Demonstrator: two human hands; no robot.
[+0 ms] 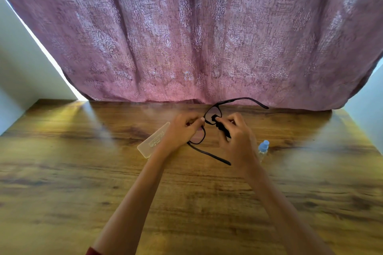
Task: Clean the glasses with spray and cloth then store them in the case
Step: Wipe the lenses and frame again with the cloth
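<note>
Left hand (pixel 182 130) grips glasses (pixel 213 114) at frame; right hand (pixel 238 136) presses black cloth (pixel 219 124) on lens.

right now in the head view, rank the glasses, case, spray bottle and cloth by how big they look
1. glasses, arms spread open, widest span
2. case, partly hidden behind the left hand
3. and 4. spray bottle and cloth: both partly hidden by the right hand, too close to rank

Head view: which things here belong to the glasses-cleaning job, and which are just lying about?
Job:
- glasses, held by left hand
- black cloth, in right hand
- spray bottle
- case

Lying about:
- nothing loose; only the wooden table and curtain
</note>
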